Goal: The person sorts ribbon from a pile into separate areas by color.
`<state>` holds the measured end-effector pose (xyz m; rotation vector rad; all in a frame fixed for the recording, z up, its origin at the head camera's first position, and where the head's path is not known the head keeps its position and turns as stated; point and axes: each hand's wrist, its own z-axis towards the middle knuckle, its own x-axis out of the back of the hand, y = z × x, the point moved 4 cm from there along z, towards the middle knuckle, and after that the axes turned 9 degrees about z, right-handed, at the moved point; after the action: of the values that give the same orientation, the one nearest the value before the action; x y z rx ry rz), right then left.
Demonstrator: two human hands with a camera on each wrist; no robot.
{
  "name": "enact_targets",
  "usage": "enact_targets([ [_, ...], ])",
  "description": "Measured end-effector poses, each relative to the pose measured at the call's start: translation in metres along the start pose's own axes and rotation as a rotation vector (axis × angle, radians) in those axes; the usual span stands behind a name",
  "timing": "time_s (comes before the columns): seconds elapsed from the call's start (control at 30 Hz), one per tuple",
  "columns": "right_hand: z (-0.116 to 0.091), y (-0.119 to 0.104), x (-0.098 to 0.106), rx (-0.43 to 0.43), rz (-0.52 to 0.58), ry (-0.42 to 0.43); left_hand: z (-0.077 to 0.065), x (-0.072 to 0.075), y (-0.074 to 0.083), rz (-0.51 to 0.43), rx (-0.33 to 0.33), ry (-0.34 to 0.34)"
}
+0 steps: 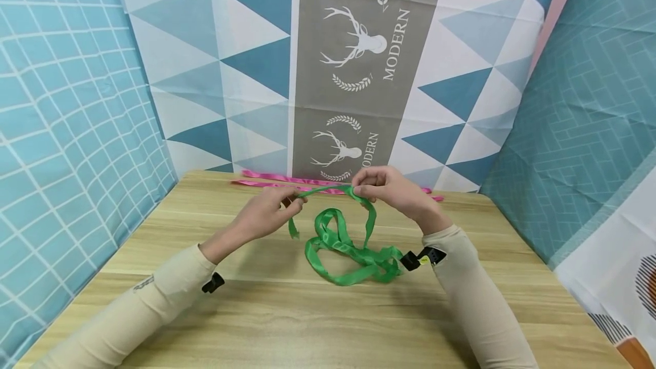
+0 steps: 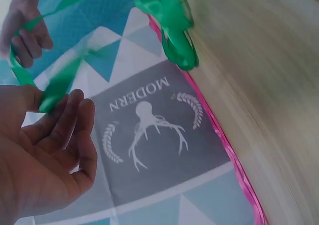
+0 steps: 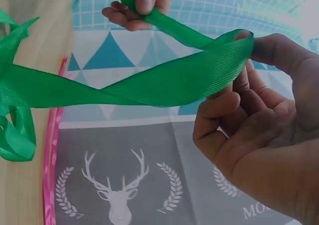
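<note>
A long green ribbon lies in loose loops on the wooden table, and one end of it rises to both hands. The left hand pinches the ribbon between thumb and fingers, with a short tail hanging below. Up and to the right, the right hand pinches it too, and the stretch between them runs nearly straight. In the right wrist view, the green ribbon folds over at the right fingertips and drops toward the pile. The left wrist view shows the left hand with ribbon at its fingertips.
Two pink ribbons stretch along the back edge of the wooden table, partly behind the hands. A patterned cloth with deer prints hangs behind the table. Blue cloths flank it on the left and right.
</note>
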<state>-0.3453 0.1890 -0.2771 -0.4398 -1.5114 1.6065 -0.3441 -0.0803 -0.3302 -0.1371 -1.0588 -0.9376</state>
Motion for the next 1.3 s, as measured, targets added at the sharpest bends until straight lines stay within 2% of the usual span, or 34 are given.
enact_targets([
  [0.2, -0.006, -0.007, 0.013, 0.052, -0.001, 0.062, 0.003, 0.008, -0.017, -0.083, 0.036, -0.015],
  [0.37, -0.008, -0.007, 0.025, 0.078, -0.011, 0.124, 0.003, 0.016, -0.022, -0.220, -0.022, -0.082],
  [0.53, -0.010, -0.002, 0.038, 0.093, -0.018, 0.162, 0.003, 0.027, -0.024, -0.313, -0.098, -0.169],
  [0.63, -0.011, 0.000, 0.044, 0.100, -0.011, 0.163, 0.004, 0.034, -0.028, -0.348, -0.100, -0.189],
  [0.7, -0.012, 0.001, 0.047, 0.099, -0.006, 0.163, 0.005, 0.038, -0.032, -0.358, -0.092, -0.175],
  [0.87, -0.013, 0.003, 0.053, 0.087, -0.014, 0.188, 0.006, 0.048, -0.047, -0.364, -0.003, -0.100],
  [1.1, -0.015, 0.009, 0.062, 0.068, -0.024, 0.269, 0.004, 0.055, -0.073, -0.414, 0.184, -0.002],
  [1.3, -0.014, 0.014, 0.066, 0.070, -0.018, 0.298, 0.002, 0.059, -0.091, -0.469, 0.273, 0.046],
])
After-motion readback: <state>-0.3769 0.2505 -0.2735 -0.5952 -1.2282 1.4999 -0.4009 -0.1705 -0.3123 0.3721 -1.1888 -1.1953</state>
